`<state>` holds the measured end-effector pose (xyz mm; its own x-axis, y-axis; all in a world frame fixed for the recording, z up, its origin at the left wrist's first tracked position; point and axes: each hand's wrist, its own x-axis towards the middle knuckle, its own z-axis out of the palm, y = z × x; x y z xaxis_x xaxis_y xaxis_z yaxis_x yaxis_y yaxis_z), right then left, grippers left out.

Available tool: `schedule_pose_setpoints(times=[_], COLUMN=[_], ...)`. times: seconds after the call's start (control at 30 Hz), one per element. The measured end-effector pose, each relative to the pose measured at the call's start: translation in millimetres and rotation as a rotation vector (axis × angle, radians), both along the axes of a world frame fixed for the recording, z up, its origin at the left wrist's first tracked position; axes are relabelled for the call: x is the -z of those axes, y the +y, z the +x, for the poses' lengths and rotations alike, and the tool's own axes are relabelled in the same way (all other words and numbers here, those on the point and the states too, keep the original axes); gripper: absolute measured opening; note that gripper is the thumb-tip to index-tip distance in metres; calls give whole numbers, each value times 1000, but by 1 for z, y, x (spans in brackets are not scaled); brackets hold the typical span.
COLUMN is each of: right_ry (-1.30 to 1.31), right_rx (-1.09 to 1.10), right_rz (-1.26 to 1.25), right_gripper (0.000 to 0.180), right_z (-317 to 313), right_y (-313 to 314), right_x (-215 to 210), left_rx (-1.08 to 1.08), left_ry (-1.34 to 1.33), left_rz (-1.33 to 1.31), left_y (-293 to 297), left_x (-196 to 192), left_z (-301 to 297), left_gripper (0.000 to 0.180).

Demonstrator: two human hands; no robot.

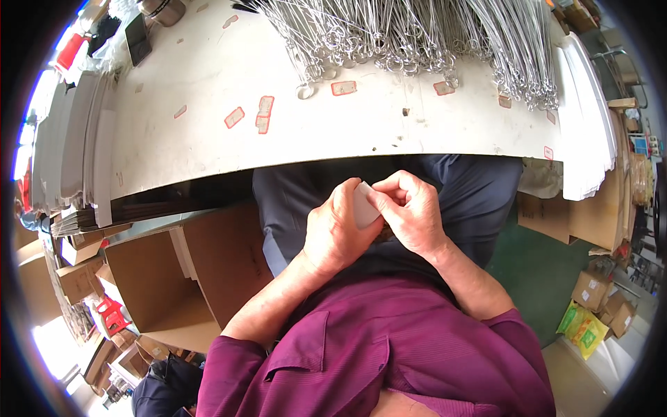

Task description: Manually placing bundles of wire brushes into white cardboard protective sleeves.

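Observation:
Above my lap, just off the table's near edge, both hands are together on a small white piece [363, 210] that looks like paper or a label roll; its exact kind I cannot make out. My left hand [335, 228] is wrapped round its left side. With thumb and forefinger, my right hand [415, 217] pinches its upper right corner. Something brownish shows between the hands below it, mostly hidden. Farther off, on the white table [187, 146], lies a big pile of thin metal rods [410, 35] with ring-shaped ends pointing toward me.
White stacked sheets stand at the table's left [76, 139] and right [587, 118] ends. An open cardboard box [160, 278] is at my left, by a red stool [112, 314]. A metal cup [163, 10] and a dark phone-like slab [137, 40] sit far left. A yellow-green bag [582, 328] lies right.

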<state>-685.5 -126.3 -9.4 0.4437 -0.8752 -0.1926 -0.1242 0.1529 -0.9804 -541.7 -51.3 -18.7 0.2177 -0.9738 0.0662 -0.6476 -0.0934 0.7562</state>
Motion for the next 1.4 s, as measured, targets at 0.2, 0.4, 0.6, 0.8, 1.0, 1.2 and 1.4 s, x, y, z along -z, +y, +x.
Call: schedule_pose_setpoints(times=[0.2, 0.4, 0.6, 0.8, 1.0, 1.2, 1.4], right_ry=[47, 39, 133, 5, 11, 8, -65], right_rx=[7, 23, 64, -30, -56, -81, 12], right_rz=[169, 267, -207, -184, -187, -405, -172], right_gripper=[16, 20, 18, 36, 36, 35, 31], right_z=[-3, -3, 6, -4, -1, 10, 16], right_y=[-9, -11, 4, 20, 24, 20, 15], right_x=[-9, -9, -1, 14, 9, 8, 9], left_rx=[53, 54, 21, 18, 21, -14, -3], left_ry=[-64, -52, -63, -3, 11, 5, 188], left_rz=[-18, -14, -13, -9, -40, -73, 111], left_y=[4, 7, 8, 6, 5, 7, 15], left_x=[0, 0, 0, 2, 6, 8, -15], left_z=[7, 6, 5, 12, 13, 15, 30], left_gripper=[60, 61, 62, 63, 62, 60, 57])
